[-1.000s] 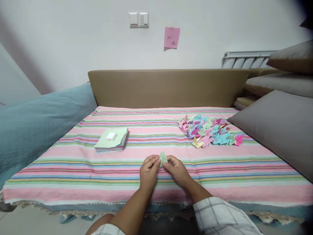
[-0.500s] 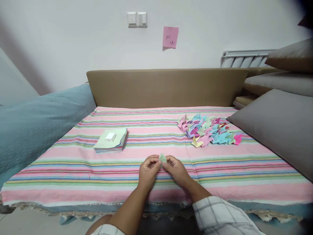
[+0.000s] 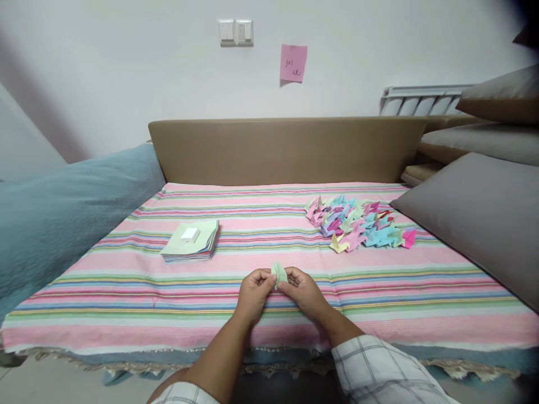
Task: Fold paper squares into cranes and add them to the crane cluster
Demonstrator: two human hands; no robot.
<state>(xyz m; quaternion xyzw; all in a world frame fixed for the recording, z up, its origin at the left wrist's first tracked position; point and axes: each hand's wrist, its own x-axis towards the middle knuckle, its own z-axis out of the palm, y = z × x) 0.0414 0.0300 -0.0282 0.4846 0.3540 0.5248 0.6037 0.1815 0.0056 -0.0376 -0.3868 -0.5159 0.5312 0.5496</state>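
Both my hands meet over the near middle of the striped cloth (image 3: 126, 280). My left hand (image 3: 251, 294) and my right hand (image 3: 304, 292) pinch a small, pale green folded piece of paper (image 3: 278, 273) between their fingertips. The paper sticks up a little above the fingers, and its lower part is hidden by them. A stack of square coloured paper sheets (image 3: 191, 242) lies to the left, with a small white block (image 3: 190, 234) on top.
A heap of several folded paper cranes (image 3: 357, 224) in pink, blue, green and yellow lies at the back right. Grey cushions (image 3: 475, 219) border the right side, a blue blanket (image 3: 63, 213) the left, and a brown headboard (image 3: 286, 148) the back.
The hands have stayed in place while the fingers shift slightly on the green paper, which sits a little lower and more tilted between them.
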